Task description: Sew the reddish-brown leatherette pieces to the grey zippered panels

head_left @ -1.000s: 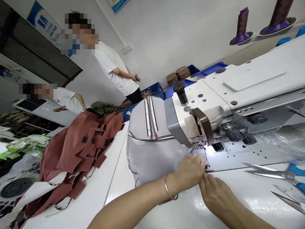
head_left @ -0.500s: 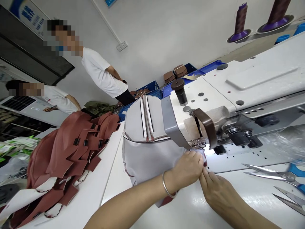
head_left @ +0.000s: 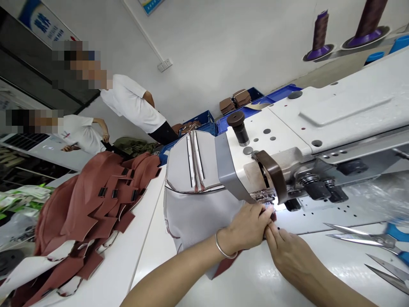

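The left hand (head_left: 251, 226) holds with bent fingers the edge of the grey cloth (head_left: 198, 213), which lies at the sewing machine (head_left: 268, 145); the right hand (head_left: 284, 247) touches it, fingers close together, but whether they pinch cloth I cannot tell

My bare left forearm (head_left: 179, 268) slants up and right from the bottom edge to a wrist (head_left: 235, 239) right of centre. The left hand (head_left: 252, 225) lies back upward, fingers curled, their undersides hidden. My bare right forearm (head_left: 329, 279) enters at the lower right; the right hand (head_left: 286, 251) points up-left, bunched fingers touching the left.
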Demonstrator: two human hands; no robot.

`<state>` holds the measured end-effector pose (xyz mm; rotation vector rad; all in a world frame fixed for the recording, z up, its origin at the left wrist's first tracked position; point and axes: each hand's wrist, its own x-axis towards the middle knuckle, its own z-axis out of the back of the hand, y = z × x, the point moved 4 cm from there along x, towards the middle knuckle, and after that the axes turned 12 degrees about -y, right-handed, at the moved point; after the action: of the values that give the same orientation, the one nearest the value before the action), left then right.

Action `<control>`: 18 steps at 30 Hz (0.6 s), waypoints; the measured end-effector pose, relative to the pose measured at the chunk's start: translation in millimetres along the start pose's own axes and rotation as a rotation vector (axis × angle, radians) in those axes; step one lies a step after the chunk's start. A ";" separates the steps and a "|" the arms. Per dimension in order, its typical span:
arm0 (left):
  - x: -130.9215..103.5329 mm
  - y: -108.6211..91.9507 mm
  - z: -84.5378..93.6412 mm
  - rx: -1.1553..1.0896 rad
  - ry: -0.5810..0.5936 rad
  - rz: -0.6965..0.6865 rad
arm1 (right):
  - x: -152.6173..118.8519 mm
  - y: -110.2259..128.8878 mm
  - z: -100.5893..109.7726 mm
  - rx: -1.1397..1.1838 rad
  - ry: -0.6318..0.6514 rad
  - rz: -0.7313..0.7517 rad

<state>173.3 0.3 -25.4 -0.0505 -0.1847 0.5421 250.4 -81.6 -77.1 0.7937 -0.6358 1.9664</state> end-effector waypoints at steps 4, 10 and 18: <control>4.8 1.5 -1.6 -0.201 -0.090 0.228 | -0.6 1.2 -0.6 -0.004 -0.012 -0.001; 13.6 3.9 -3.0 -0.549 -0.197 0.520 | 4.2 2.0 2.5 -0.036 -0.020 0.011; 13.0 4.4 -24.7 -0.254 -0.017 0.391 | 5.1 4.5 3.0 -0.057 -0.047 0.019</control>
<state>186.7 10.8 -48.0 -0.3347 -0.2614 0.9065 245.3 -82.9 -71.9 0.8031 -0.7271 1.9431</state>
